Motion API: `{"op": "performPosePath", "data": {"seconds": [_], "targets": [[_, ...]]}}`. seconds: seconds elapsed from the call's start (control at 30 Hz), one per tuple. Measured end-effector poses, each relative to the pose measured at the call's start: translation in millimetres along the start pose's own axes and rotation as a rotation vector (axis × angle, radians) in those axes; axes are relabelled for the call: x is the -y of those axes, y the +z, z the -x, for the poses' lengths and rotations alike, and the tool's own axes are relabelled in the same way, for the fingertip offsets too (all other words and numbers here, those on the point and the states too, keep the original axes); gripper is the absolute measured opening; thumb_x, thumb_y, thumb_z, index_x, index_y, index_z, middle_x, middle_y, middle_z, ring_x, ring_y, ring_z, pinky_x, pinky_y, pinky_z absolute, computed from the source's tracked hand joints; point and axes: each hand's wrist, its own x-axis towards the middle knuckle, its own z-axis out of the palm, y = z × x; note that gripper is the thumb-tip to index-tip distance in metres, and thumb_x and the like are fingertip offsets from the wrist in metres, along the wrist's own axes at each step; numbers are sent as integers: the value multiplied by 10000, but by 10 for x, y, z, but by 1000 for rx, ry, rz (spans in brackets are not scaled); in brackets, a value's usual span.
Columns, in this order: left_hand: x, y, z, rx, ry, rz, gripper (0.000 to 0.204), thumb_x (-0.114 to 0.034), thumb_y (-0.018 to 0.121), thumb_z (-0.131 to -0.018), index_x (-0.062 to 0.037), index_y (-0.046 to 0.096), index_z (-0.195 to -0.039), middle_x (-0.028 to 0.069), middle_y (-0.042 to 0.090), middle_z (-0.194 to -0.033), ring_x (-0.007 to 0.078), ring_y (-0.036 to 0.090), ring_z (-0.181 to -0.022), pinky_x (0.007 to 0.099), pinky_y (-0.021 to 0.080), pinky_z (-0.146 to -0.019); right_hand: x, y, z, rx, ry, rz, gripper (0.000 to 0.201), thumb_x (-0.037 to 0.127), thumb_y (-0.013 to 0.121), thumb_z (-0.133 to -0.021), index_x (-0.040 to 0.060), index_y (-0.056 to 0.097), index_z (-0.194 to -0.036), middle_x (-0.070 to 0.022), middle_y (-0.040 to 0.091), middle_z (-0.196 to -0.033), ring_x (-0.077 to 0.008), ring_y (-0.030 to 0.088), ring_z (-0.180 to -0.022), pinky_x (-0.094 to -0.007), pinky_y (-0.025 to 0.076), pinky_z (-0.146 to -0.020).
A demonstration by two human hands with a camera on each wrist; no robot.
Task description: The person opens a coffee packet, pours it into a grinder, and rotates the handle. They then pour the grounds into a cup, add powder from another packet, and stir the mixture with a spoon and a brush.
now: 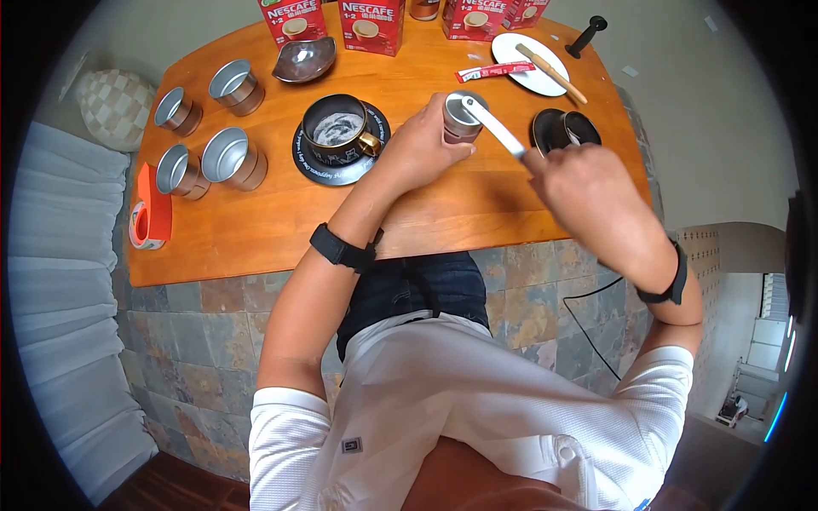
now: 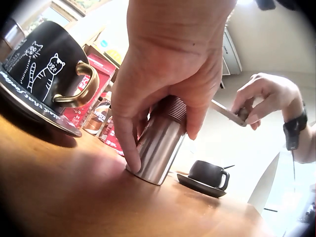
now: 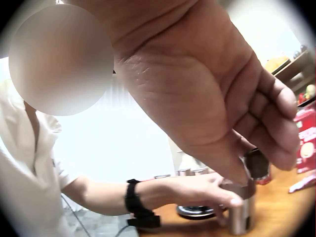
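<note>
My left hand holds a steel manual coffee grinder upright against the wooden table, thumb and fingers around its body. My right hand grips the knob end of the grinder's crank handle, which points out to the right. The knob itself is mostly hidden by the fingers. To the left of the grinder, a black mug with a gold handle and white cat drawings stands on a lettered black saucer. A whitish, swirled surface shows inside the mug.
Several metal cups stand at the left, near a red tape dispenser. Behind are a dark bowl and red Nescafe boxes. At the right lie a brush on a white plate, a red sachet and a small black cup.
</note>
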Motion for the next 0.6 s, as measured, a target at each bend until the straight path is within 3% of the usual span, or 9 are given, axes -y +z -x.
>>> {"op": "performPosePath", "data": {"seconds": [0.17,0.2,0.27,0.33,0.4,0.43,0.5,0.53,0.6], "targets": [[82,40,-49,-22,32,-11,529,-192,778,-843,-35,507,-1270,102,697,-1005,198,692,-940,350,539,-834,354,-209,-232,-173,-251,-156,206,106,664,-809,50,611,-1001,-91,635,-693,-279,675,-697,-387,534,-660],[266,87,-120,39,-87,243,442,-181,719,-883,-40,505,-1243,145,679,-1086,237,684,-991,371,531,-863,377,-205,-369,-202,-320,-208,217,108,664,-799,44,626,-1002,-99,641,-698,-288,685,-715,-398,540,-664],[-86,-59,55,15,48,98,317,-122,571,-976,-54,507,-1280,163,653,-1208,244,654,-1090,385,508,-933,381,-234,-675,-241,-382,-258,228,110,665,-789,38,640,-1004,-107,648,-703,-297,694,-732,-409,546,-669],[44,51,104,-37,221,63,352,-122,572,-979,-61,503,-1319,155,649,-1220,239,644,-1109,386,497,-955,321,-280,-1040,-279,-477,-301,185,112,657,-799,40,681,-968,-136,679,-743,-324,713,-790,-435,562,-690],[302,136,3,-87,382,-127,483,-187,639,-957,-62,491,-1399,121,652,-1249,224,623,-1159,387,471,-1001,282,-194,-1462,-277,-414,-181,193,115,653,-800,45,714,-968,-161,707,-802,-346,718,-834,-451,572,-709],[-69,-23,21,77,-14,-41,568,-233,729,-877,-34,503,-1358,156,659,-1244,269,628,-1172,391,473,-997,224,-202,-1644,-240,-373,-196,205,109,637,-808,44,717,-986,-167,712,-827,-354,714,-840,-459,571,-722],[-16,-11,-11,52,-69,42,621,-240,775,-811,-21,501,-1323,208,661,-1213,346,621,-1174,402,481,-981,55,-82,-2041,-198,-225,-218,233,103,589,-833,44,720,-1016,-172,717,-872,-372,703,-869,-483,564,-763],[6,-14,-3,49,10,73,525,-175,758,-829,10,498,-1246,152,676,-1111,227,667,-971,370,522,-874,-72,-118,-2042,-208,-195,-240,235,109,577,-835,34,715,-1010,-179,713,-876,-376,697,-881,-496,554,-770],[-31,-13,13,5,18,37,545,-199,772,-815,-13,487,-1240,195,656,-1151,325,653,-1056,406,510,-913,-297,-165,-2049,-101,-69,-233,225,117,579,-838,17,699,-1000,-193,699,-859,-383,687,-858,-503,540,-744]]}}
